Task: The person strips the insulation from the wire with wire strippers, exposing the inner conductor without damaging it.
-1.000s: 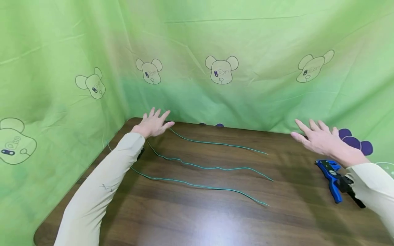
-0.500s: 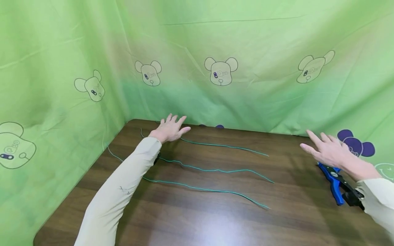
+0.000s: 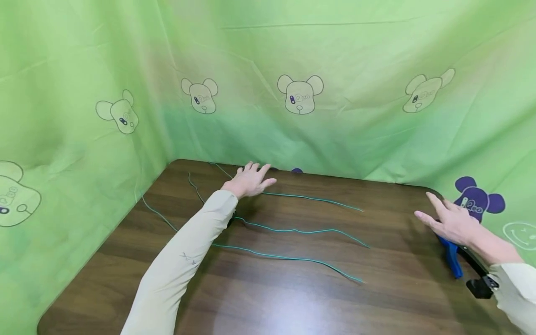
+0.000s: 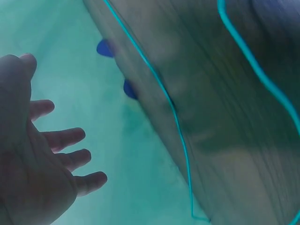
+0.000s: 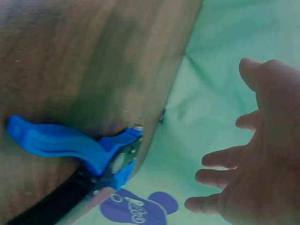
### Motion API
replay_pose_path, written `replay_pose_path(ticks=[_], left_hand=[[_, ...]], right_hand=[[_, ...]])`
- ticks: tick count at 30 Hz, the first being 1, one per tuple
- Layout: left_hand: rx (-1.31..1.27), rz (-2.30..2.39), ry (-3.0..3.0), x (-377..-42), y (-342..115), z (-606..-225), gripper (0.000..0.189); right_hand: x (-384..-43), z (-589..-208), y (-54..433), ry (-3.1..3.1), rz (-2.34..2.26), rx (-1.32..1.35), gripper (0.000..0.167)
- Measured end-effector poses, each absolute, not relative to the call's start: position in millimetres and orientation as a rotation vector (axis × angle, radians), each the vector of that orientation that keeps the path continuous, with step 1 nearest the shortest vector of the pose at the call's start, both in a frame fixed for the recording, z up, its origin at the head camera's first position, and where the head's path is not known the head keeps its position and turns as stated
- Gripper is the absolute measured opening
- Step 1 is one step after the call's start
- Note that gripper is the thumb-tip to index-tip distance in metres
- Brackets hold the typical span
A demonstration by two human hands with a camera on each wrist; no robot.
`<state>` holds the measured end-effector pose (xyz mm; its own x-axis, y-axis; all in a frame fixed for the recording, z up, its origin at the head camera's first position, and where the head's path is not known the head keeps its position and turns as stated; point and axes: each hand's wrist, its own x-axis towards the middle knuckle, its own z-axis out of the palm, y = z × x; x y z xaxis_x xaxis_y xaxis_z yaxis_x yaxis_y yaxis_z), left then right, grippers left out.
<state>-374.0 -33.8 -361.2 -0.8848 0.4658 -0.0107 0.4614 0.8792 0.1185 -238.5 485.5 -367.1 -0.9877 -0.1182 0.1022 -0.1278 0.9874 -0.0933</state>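
Three thin teal wires lie roughly side by side across the table in the head view: a back wire, a middle wire and a front wire. Over the back wire is my left hand, fingers spread and holding nothing; the sleeve hides parts of the other two. In the left wrist view the palm shows bare. My right hand hovers with extended fingers over a blue wire stripper at the table's right side. Hand and forearm partly cover that tool in the head view, and nothing is gripped.
A brown wooden table has rounded corners and a bright reflection near the front. Green cloth printed with bear heads hangs behind it and on the left. The wires' left ends reach toward the table's left and back edges.
My left hand has moved right above the wires, uncovering more of their left ends. My right hand has shifted slightly right and down, covering more of the wire stripper. The wires lie still.
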Motion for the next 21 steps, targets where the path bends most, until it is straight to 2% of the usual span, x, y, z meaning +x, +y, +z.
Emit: replay_pose_path(ticks=[9, 21], left_hand=[[0.808, 0.242, 2.966, -369, -1, -371, 0.066], [0.822, 0.314, 2.901, -362, 37, -387, 0.061]], right_hand=[[-230, -384, 502, -3.171, 0.114, 0.069, 0.091], [-224, -403, 512, -3.199, 0.217, 0.051, 0.092]])
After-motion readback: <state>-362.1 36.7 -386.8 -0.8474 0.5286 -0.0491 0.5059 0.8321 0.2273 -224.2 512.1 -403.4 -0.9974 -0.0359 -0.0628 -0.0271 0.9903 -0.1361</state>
